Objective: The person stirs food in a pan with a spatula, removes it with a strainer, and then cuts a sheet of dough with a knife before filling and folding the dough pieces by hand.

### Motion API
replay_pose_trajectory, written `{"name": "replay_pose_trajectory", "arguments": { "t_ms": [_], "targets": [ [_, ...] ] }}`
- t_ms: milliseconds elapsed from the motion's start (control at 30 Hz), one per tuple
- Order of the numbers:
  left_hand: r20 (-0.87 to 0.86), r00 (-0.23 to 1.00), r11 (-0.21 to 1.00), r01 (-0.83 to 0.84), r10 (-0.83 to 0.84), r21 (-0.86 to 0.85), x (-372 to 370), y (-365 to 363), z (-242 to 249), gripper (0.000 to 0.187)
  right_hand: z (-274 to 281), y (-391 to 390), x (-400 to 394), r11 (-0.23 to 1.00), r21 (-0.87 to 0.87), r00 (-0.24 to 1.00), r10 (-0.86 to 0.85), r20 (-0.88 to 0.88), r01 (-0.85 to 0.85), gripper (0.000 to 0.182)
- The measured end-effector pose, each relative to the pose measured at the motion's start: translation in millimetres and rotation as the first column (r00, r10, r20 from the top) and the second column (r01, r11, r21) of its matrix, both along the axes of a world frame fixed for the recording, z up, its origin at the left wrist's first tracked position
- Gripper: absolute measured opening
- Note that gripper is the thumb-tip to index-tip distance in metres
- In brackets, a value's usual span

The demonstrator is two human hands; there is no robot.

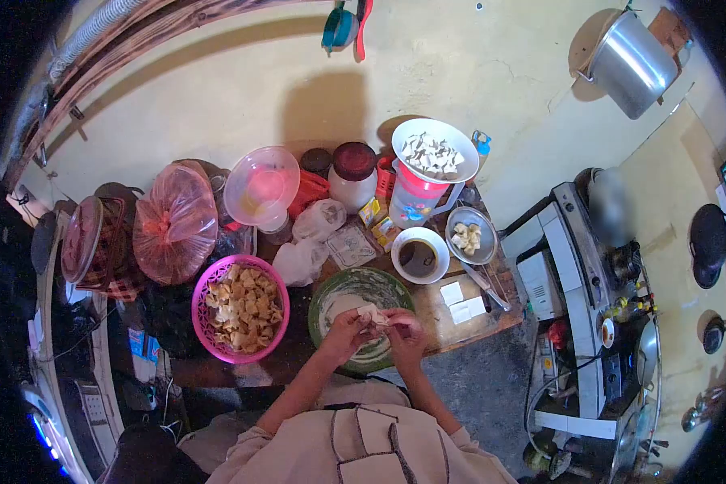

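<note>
**Crowded table by a yellow wall**

A cluttered wooden table (468,327) stands against a yellow wall, a stove (589,266) alongside. Left hand (345,332) and right hand (403,329) together pinch a dough piece (373,313) above the green plate (363,289) — pink basket (206,323) of fried pieces just beside.

Resting on a wooden table (492,321): pink basket (242,308) of fried pieces, green plate (361,318), white bowl (419,255), metal dish (471,235), two dough squares (462,302), knife (486,286), jars (353,174), bagged goods (174,223).
</note>
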State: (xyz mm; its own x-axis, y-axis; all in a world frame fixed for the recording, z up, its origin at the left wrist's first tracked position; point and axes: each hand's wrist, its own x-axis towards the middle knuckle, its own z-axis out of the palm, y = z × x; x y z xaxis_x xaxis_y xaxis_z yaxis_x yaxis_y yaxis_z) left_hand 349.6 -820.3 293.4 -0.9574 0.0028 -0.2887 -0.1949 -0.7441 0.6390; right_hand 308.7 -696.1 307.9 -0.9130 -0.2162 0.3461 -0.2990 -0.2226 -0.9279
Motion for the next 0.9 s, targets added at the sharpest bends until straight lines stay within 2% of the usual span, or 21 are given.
{"name": "replay_pose_trajectory", "arguments": {
  "t_ms": [133,233,333,433,467,567,667,767,900],
  "targets": [
    [-0.009,1.0,0.999,-0.024,0.024,0.022,-2.7,-1.2,11.4,0.023,7.7,2.0,0.9,0.986,-0.134,0.962,0.13,0.241,-0.1,0.026],
    [-0.063,0.994,0.993,-0.081,0.087,0.09,-4.8,0.8,31.9,0.021,13.2,2.6,-3.2,0.977,-0.146,0.959,0.186,0.216,-0.156,0.027],
    [0.001,0.998,0.989,-0.056,0.056,0.136,-3.4,-4.7,11.0,0.016,8.3,10.0,-7.1,0.989,0.021,0.968,0.14,0.206,-0.147,0.028],
    [0.014,1.0,0.994,-0.018,0.016,0.112,-4.7,-4.3,13.1,0.015,6.7,9.8,-8.2,0.988,-0.055,0.96,0.155,0.234,-0.146,0.028],
    [0.026,1.0,0.992,-0.018,0.015,0.128,-4.2,-4.1,17.4,0.015,6.4,8.1,-9.6,0.992,-0.03,0.976,0.123,0.178,-0.12,0.026],
    [0.016,1.0,0.996,-0.008,0.006,0.087,-5.7,-3.6,28.6,0.015,6.7,8.7,-10.4,0.989,-0.061,0.968,0.143,0.206,-0.133,0.024],
    [0.035,0.999,0.999,-0.026,0.024,0.037,-5.9,-3.6,29.0,0.016,10.2,7.0,-8.2,0.994,0.051,0.961,0.078,0.267,-0.095,0.024],
    [-0.006,0.995,0.993,-0.103,0.103,0.05,-8.8,-4.6,21.7,0.018,19.5,2.8,-8.4,0.986,-0.056,0.892,0.164,0.421,-0.155,0.023],
    [-0.015,0.989,0.989,-0.148,0.148,0.012,-7.7,-2.5,20.4,0.019,4.6,4.1,-10.4,0.976,-0.007,0.855,0.195,0.481,-0.219,0.02]
  ]
}}
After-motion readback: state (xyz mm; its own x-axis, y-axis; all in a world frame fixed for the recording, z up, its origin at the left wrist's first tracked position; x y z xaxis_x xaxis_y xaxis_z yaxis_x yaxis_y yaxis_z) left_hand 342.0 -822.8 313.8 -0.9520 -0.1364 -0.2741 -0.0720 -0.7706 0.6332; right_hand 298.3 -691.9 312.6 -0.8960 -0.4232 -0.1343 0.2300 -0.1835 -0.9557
